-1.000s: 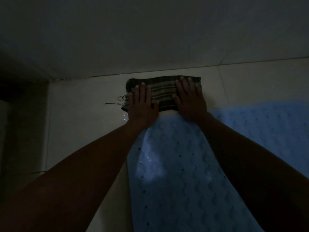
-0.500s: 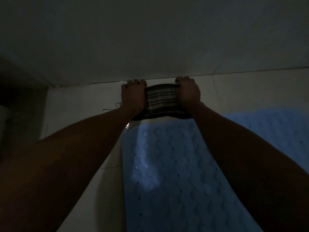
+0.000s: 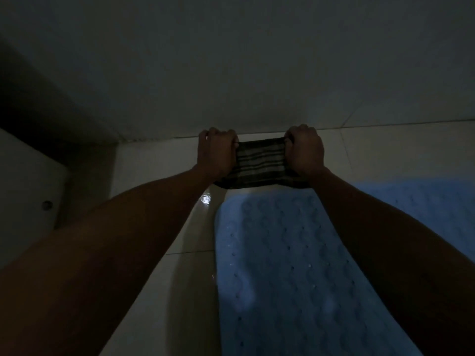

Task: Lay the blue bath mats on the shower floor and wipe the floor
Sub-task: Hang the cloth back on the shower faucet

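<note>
A dark striped cloth (image 3: 261, 164) lies on the pale tiled shower floor (image 3: 164, 163), close to the foot of the far wall. My left hand (image 3: 217, 152) grips its left end and my right hand (image 3: 304, 150) grips its right end, fingers curled over the far edge. Just below the cloth, a blue bath mat (image 3: 288, 265) with raised bumps and small holes runs toward me between my forearms. A second blue bath mat (image 3: 424, 201) lies to its right, partly hidden by my right arm. The room is very dim.
The far wall (image 3: 244, 73) meets the floor right behind my knuckles. A white fixture (image 3: 28, 181) with a round cap stands at the left edge, beside a dark corner. A wet glint (image 3: 205, 199) shows on the tile by the mat's near-left corner.
My flat palms pushed the cloth away from me toward the wall. Both hands have since curled into a grip on its two ends, bunching it narrower.
</note>
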